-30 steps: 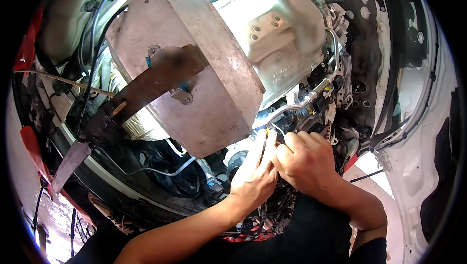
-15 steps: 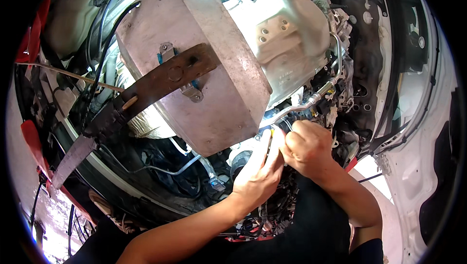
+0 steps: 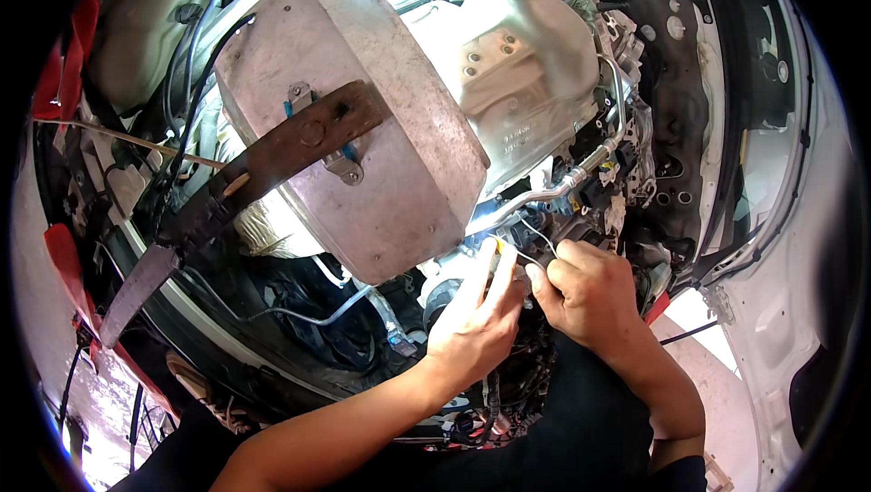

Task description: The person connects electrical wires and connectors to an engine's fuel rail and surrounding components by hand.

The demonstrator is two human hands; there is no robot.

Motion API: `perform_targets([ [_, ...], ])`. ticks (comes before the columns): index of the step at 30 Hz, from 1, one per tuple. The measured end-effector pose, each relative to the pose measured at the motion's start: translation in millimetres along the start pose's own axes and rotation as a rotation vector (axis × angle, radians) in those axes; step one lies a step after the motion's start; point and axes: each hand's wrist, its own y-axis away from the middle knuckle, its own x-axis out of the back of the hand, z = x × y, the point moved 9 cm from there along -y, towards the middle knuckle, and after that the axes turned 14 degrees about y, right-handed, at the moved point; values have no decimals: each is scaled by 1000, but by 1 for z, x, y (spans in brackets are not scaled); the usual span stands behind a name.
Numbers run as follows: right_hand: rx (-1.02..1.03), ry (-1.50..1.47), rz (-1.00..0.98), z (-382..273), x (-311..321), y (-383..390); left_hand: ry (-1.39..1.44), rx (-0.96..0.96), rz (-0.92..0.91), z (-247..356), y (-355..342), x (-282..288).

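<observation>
My left hand reaches into the engine bay below a metal pipe. Its fingers are closed around a small yellow piece, mostly hidden by the fingertips. To its right, my right hand is curled into a fist with the thumb against the bent forefinger. A thin white strand runs from beside the left fingertips to the right fist, which grips its end. Another length of thin white strand curves above the right knuckles. Just above both hands passes the silver metal pipe.
A boxy metal cover with a rusty brown bar across it stands at upper left. Beside it bulges a silver heat shield. Wiring and hoses crowd around the hands. The car's white body panel borders the right side.
My right hand has drawn away from the left, down and to the right, and the white strand now shows between them. The left hand has barely shifted. The view has moved slightly.
</observation>
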Motion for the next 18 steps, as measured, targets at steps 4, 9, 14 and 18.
perform_targets([
  [4, 14, -99, -30, 2, 3, -5, 35, 5, -11, -1, 1, -2],
  [9, -95, -116, 20, 32, 12, -8, 276, 103, 135, -9, 9, 5],
  [14, -205, -190, -156, 47, -23, 16, 261, 108, 328, -10, 1, 31],
  [18, -246, -468, -329, 46, -38, 24, 298, 120, 208, -13, -25, 31],
])
